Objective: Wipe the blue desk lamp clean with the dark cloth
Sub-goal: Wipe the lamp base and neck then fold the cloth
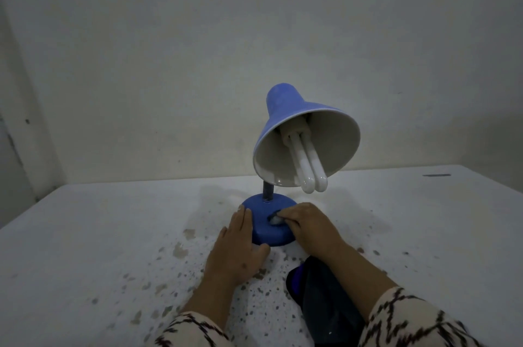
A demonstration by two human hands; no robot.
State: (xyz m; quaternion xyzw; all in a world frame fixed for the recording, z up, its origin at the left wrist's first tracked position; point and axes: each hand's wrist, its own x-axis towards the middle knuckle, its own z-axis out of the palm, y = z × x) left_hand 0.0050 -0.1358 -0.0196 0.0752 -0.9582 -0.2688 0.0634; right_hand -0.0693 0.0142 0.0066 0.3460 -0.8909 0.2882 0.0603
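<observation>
The blue desk lamp (pixel 285 120) stands on a white speckled table, its shade tilted toward me with a white tube bulb (pixel 310 171) poking out. My left hand (pixel 237 247) cups the left side of the round blue base (pixel 261 222), thumb against its front edge. My right hand (pixel 308 227) presses on the right top of the base. A small dark and pale bit shows at its fingertips. The dark cloth (pixel 322 301) trails from under that hand and lies beneath my right forearm.
The white table (pixel 99 247) is flecked with grey-brown spots around the lamp. A plain wall rises close behind it. A small dark flat object (pixel 436 175) lies at the far right of the table.
</observation>
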